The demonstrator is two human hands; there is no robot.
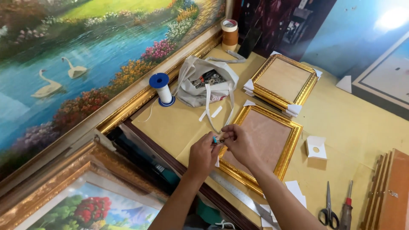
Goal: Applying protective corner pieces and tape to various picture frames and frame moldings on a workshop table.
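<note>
Head view: your left hand (203,154) and right hand (239,142) meet over the near left corner of a gold picture frame (289,145), which lies face down near the front edge of the table (353,123). Both hands are closed to a fingertip pinch on one small fitting (218,139), part blue, part metal; what kind of fitting it is cannot be told at this size. It sits between your thumbs and forefingers, just above the frame's corner moulding and not touching it. To work it well, keep both wrists low and close to the frame, hold the piece by its edges so that its middle stays in sight, and turn it with the fingertips only. A second gold frame (284,81), its corners capped in white card, lies toward the far edge. A cloth bag (200,87) of hardware and a blue spool (162,87) of white cord stand to the left of that frame. Scissors (328,211) and a screwdriver (347,208) lie at the near right corner.
</note>
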